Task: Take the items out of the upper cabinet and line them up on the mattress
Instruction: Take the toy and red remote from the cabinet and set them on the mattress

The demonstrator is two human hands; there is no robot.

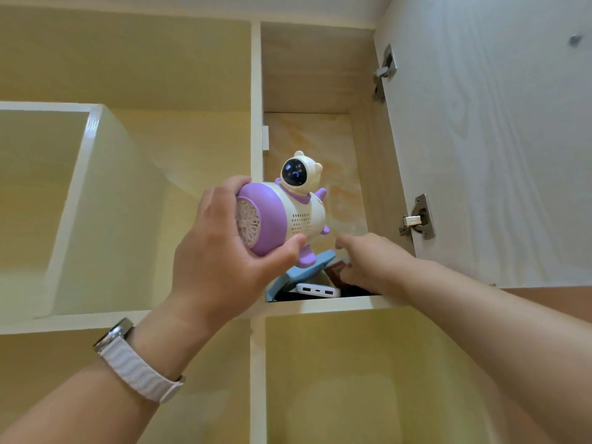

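Observation:
I look up into the open upper cabinet. My left hand grips a purple and cream astronaut toy by its round purple end, just in front of the cabinet opening. My right hand reaches into the cabinet's lower right, fingers down among the items on its floor; what they touch is hidden. On that floor lie a tilted blue item, a white power bank and a small red item.
The cabinet door stands open on the right, with two metal hinges. An open shelf compartment lies to the left, and two more below. A white-strapped watch is on my left wrist.

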